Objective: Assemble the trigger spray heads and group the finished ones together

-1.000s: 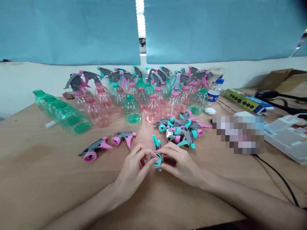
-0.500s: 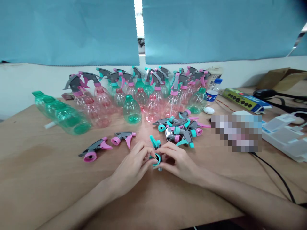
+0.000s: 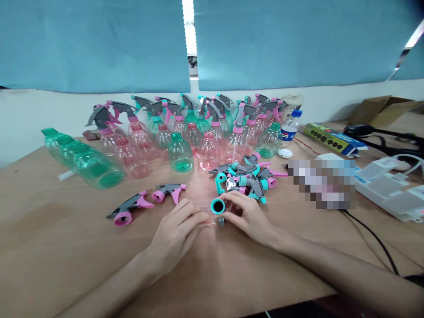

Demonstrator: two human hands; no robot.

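My right hand [image 3: 248,216] grips a grey and teal spray trigger head [image 3: 217,206], its round collar facing me so that the dark opening shows. Just left of it, my left hand [image 3: 182,232] is closed in a pinch, apart from the collar. A small pale bit shows at its fingertips, too small to name. Beyond my right hand lies a heap of loose trigger heads [image 3: 251,183] in grey, teal and pink. Two pink-collared trigger heads [image 3: 123,218] rest on the table left of my left hand.
Behind stand several green and pink spray bottles [image 3: 180,154], some with trigger heads on. Green bottles [image 3: 96,165] lie at the left. To the right are a Pepsi-labelled bottle [image 3: 289,134], a yellow-blue box [image 3: 333,140], a clear plastic case [image 3: 391,190] and a black cable [image 3: 374,240].
My left hand has drawn away from the collar, down and left, with its fingers pinched. The trigger head has moved slightly up in my right hand, its opening now uncovered.
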